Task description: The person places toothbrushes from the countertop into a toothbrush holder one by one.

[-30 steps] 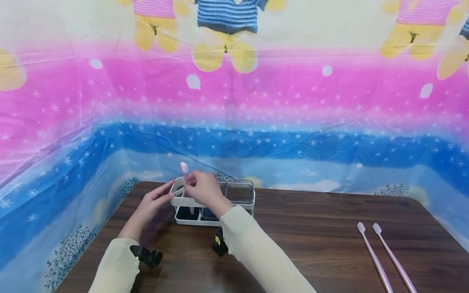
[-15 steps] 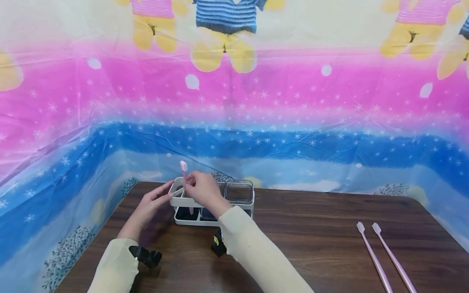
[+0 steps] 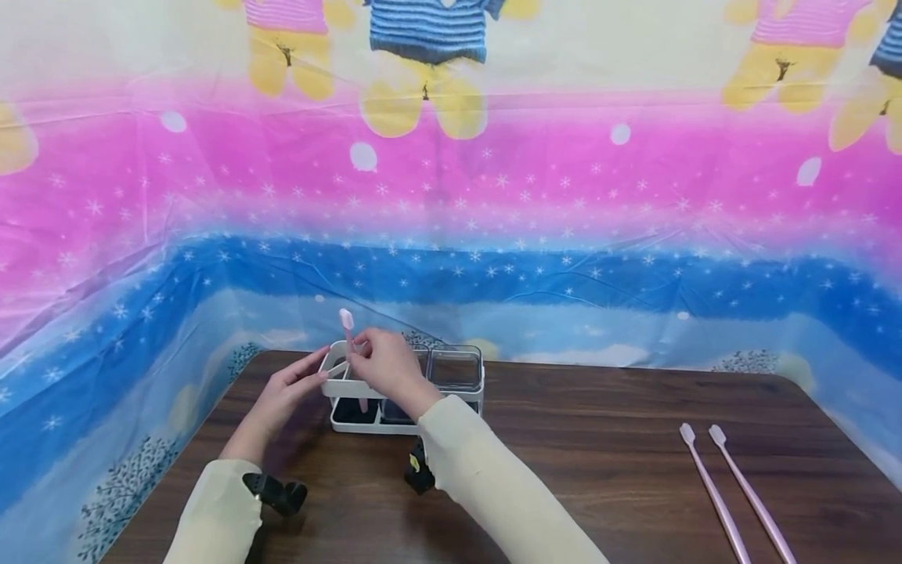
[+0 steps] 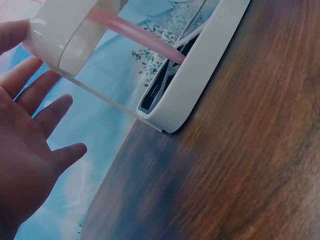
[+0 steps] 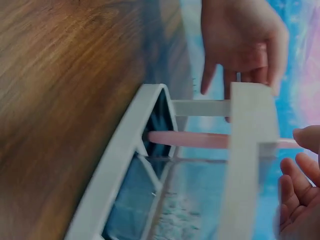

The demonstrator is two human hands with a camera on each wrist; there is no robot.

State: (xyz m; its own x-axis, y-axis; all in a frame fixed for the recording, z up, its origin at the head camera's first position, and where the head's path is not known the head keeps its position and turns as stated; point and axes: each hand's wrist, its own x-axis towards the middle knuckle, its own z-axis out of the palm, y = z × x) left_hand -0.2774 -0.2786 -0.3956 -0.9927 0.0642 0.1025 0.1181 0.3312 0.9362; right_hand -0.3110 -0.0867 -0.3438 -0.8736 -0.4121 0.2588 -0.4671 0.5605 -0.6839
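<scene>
My right hand (image 3: 390,364) pinches a pink toothbrush (image 3: 347,319) near its head. The toothbrush stands nearly upright through the left opening of a white two-tier toothbrush holder (image 3: 343,388). In the right wrist view, the pink handle (image 5: 190,139) runs down to the dark lower tray at that end. My left hand (image 3: 278,395) holds the left end of the upper tier between thumb and fingers; the remaining fingers (image 4: 52,112) spread out below it in the left wrist view. My right hand hides part of the holder's middle.
Two more pink toothbrushes (image 3: 715,489) (image 3: 754,497) lie side by side on the right of the brown wooden table (image 3: 599,439). Clear cups (image 3: 456,368) sit in the holder's right part. A patterned cloth (image 3: 535,196) hangs behind and beside the table.
The whole scene has shifted slightly left in the head view. Both hands keep their hold, and the toothbrush stays in the holder's left opening.
</scene>
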